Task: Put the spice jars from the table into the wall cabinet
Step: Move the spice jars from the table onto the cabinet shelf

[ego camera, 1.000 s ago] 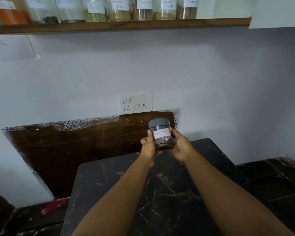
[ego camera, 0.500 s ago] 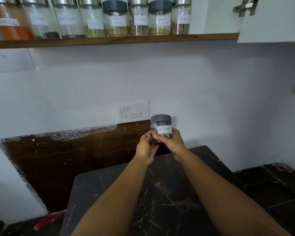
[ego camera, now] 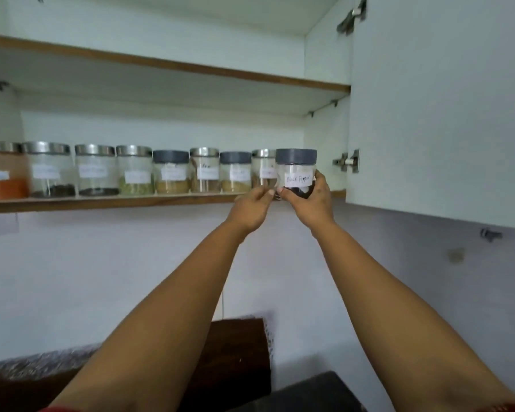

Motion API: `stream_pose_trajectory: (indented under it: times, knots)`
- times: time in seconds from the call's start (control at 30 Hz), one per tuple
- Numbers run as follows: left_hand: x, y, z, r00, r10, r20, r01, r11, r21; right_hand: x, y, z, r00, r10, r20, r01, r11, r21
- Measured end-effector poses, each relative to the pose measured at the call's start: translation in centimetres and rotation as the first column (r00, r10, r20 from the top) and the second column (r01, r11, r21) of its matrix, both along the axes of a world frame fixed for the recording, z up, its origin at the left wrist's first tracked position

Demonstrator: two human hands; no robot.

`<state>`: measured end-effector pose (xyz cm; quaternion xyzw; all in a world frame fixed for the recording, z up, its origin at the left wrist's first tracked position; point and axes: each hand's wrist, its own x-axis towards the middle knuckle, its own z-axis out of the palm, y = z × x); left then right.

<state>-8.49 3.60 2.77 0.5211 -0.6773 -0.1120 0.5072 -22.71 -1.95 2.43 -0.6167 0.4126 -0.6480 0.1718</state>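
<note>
A clear jar with a grey lid and a white "Black Pepper" label (ego camera: 297, 173) is held up at the right end of the wall cabinet's lower shelf (ego camera: 107, 202). My right hand (ego camera: 312, 203) grips it from the right and below. My left hand (ego camera: 252, 208) is at the jar's left bottom edge, fingers curled, just touching it or just apart. A row of several labelled spice jars (ego camera: 171, 172) stands on that shelf, to the left of the held jar.
The open cabinet door (ego camera: 440, 114) hangs at the right, with hinges on its inner face. An upper shelf (ego camera: 173, 66) spans the cabinet above the jars. A corner of the dark marble table (ego camera: 318, 391) and a brown wooden panel (ego camera: 235, 352) show at the bottom.
Both hands have lifted the black pepper jar from above the table up to the lower shelf's right end. The view has tilted upward, so the cabinet fills the frame.
</note>
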Motion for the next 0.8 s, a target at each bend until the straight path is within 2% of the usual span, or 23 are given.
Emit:
stream_pose_trajectory:
  times: [0.03, 0.07, 0.1, 0.13, 0.2, 0.27, 0.43, 0.6, 0.73, 0.8]
  knots:
    - [0.9, -0.8, 0.2, 0.937, 0.223, 0.268, -0.203, 0.974, -0.098, -0.6, -0.8, 0.7, 0.999, -0.013, -0.032, 0.013, 1.000, 0.006]
    - [1.9, -1.8, 0.6, 0.799, 0.405, 0.445, -0.350, 0.914, -0.204, -1.2, -1.8, 1.7, 0.998, -0.031, -0.057, 0.031, 1.000, 0.005]
    - [2.9, -2.7, 0.4, 0.686, 0.489, 0.540, -0.445, 0.868, -0.220, -1.8, -2.8, 2.3, 0.995, -0.046, -0.087, 0.047, 0.999, 0.005]
    - [3.7, -3.5, 0.0, 0.621, 0.507, 0.597, -0.513, 0.839, -0.180, -2.4, -3.9, 2.7, 0.990, -0.058, -0.125, 0.060, 0.998, 0.013]
    - [4.7, -4.6, -1.1, 0.600, 0.484, 0.637, -0.557, 0.824, -0.102, -2.9, -5.8, 3.1, 0.973, -0.066, -0.221, 0.084, 0.994, 0.075]
    - [4.7, -5.2, -1.6, 0.585, 0.502, 0.637, -0.569, 0.814, -0.119, -2.9, -7.4, 3.5, 0.950, -0.060, -0.306, 0.114, 0.980, 0.162]
    - [4.5, -5.2, -0.3, 0.534, 0.483, 0.694, -0.596, 0.797, -0.096, -1.9, -9.4, 4.7, 0.955, 0.004, -0.295, 0.090, 0.948, 0.304]
    - [4.7, -4.7, 0.0, 0.514, 0.457, 0.726, -0.601, 0.796, -0.076, -0.3, -10.8, 3.8, 0.985, -0.045, -0.165, 0.096, 0.944, 0.316]
    - [4.7, -4.9, -0.1, 0.490, 0.460, 0.740, -0.603, 0.792, -0.092, 0.4, -11.4, 2.7, 0.940, -0.188, -0.286, 0.268, 0.923, 0.277]
    - [4.7, -5.1, -0.4, 0.472, 0.470, 0.746, -0.611, 0.785, -0.108, 0.4, -11.9, 2.6, 0.928, -0.214, -0.306, 0.301, 0.912, 0.277]
